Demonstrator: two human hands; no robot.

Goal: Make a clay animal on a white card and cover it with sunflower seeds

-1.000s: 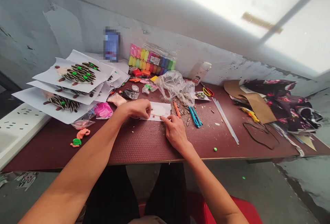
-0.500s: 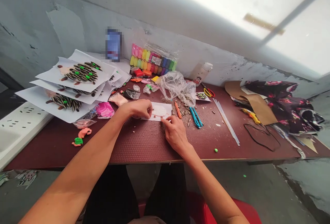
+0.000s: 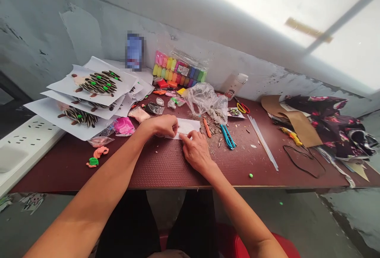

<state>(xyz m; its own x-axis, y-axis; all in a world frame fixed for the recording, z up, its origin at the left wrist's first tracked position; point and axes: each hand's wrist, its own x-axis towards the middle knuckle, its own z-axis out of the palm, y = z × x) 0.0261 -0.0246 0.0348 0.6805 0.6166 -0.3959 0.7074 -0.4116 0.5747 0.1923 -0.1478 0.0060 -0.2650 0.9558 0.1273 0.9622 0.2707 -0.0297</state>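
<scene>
A small white paper card (image 3: 191, 125) lies on the dark red table, with faint pinkish-brown marks or bits on it, partly covered by my hands. My left hand (image 3: 166, 126) is closed with curled fingers at the card's left side; whatever its fingertips pinch is hidden. From the front right, my right hand (image 3: 196, 149) rests its fingertips on the card's lower edge, fingers bent and close together. Anything between them is too small to make out. Loose sunflower seeds (image 3: 219, 139) lie just right of the card, beside an orange stick-like tool (image 3: 207, 127) and a blue utility knife (image 3: 228, 136).
Stacked white sheets bearing seed hedgehogs (image 3: 99, 86) stand at left, near a power strip (image 3: 26, 143). Behind are coloured clay packs (image 3: 178, 70), a plastic bag (image 3: 202, 97) and a white bottle (image 3: 236, 86). Scissors (image 3: 243, 107), clear glue sticks (image 3: 263, 143) and patterned cloth (image 3: 323, 119) lie rightward.
My right hand has shifted left along the card's lower edge, closer to my left hand, its fingers more bent. My left hand stays at the card. The view has swung slightly.
</scene>
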